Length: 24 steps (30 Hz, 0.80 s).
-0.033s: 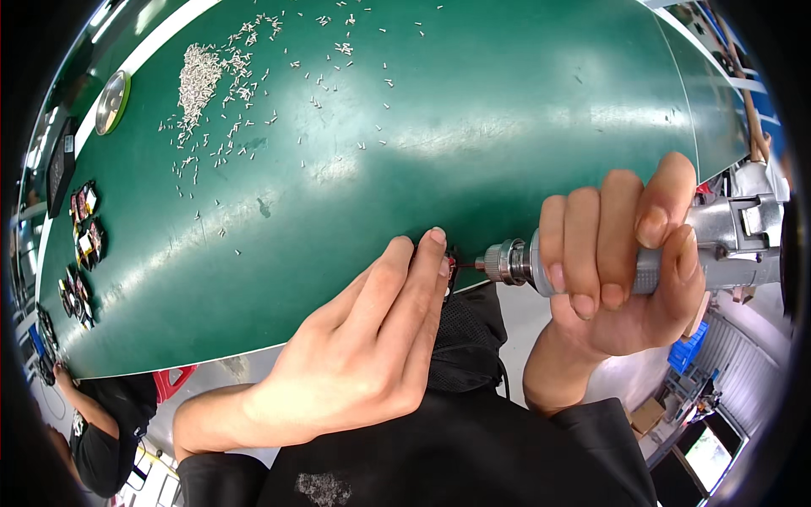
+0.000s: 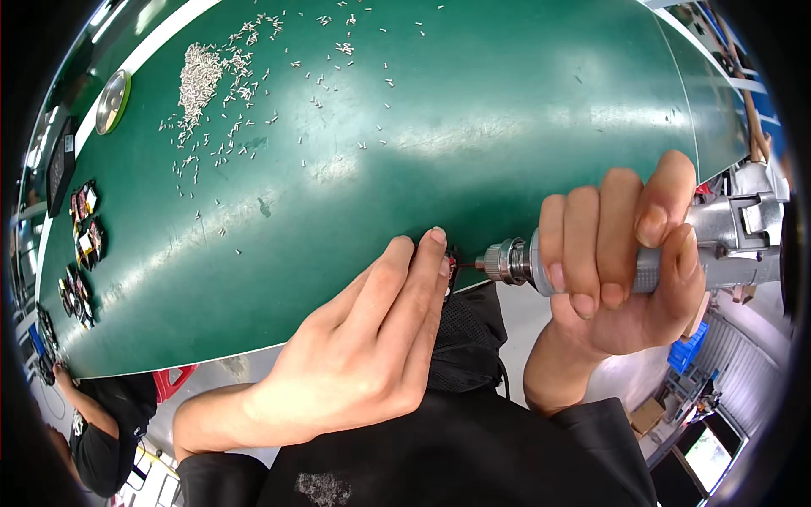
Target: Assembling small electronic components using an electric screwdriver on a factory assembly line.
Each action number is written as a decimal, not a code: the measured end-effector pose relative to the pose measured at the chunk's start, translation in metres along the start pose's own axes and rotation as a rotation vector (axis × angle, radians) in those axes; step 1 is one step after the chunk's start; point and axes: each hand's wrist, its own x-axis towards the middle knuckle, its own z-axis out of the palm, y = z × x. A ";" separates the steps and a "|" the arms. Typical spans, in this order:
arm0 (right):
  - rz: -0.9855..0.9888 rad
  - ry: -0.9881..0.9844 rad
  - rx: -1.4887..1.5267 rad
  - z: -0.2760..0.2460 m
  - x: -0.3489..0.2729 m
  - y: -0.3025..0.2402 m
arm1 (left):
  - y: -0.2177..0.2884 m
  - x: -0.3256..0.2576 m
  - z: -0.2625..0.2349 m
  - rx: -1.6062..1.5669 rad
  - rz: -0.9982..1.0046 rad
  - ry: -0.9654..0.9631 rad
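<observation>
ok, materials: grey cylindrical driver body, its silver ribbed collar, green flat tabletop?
Grey cylindrical driver body: probably satin plastic, dull even grey. Silver ribbed collar: likely polished metal, sharp highlights. Green flat tabletop: smooth, semi-gloss, maybe rubber or laminate; broad reflections.

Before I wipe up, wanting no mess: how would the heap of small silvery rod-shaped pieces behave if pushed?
The silvery heap would probably spread, as it looks loose, with stray pieces strewn nearby. Each may roll, being slim, and likely slide easily on the shiny green tabletop.
</observation>
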 end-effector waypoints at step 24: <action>0.009 -0.079 -0.085 0.011 0.002 -0.004 | -0.004 -0.001 0.002 -0.039 0.023 0.033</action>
